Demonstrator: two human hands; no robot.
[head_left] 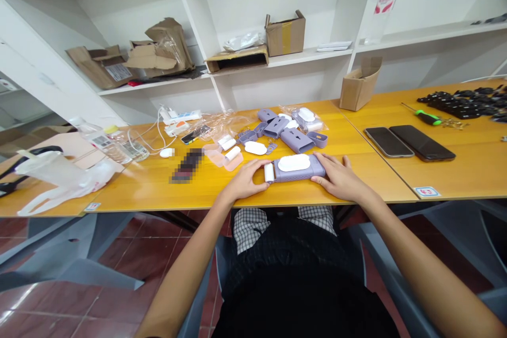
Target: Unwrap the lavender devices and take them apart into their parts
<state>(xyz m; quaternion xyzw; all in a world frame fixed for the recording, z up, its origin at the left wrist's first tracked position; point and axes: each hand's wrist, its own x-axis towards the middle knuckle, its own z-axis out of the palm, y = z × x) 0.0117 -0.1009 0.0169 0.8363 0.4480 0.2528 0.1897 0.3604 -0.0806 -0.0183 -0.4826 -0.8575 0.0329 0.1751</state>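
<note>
A purple oblong plastic device (320,168) lies flat near the table's front edge. A white oval piece (293,162) with a scalloped edge sits on its upper side, and a white roller (269,172) is at its left end. My left hand (249,180) is closed around that roller end, thumb at the front and fingers behind. At the opposite end, my right hand (336,177) grips the purple body with thumb and fingers. Just behind lie purple housings (297,140), a loose white oval piece (255,148) and white rollers (232,153) with pinkish sheets.
Two dark phones (422,142) lie to the right, with a green-handled screwdriver (428,117) and many black parts (459,103) beyond. Bottles (106,142), a plastic cup (43,166) and a white cable stand left. Shelves (317,58) with cardboard boxes rise behind the table.
</note>
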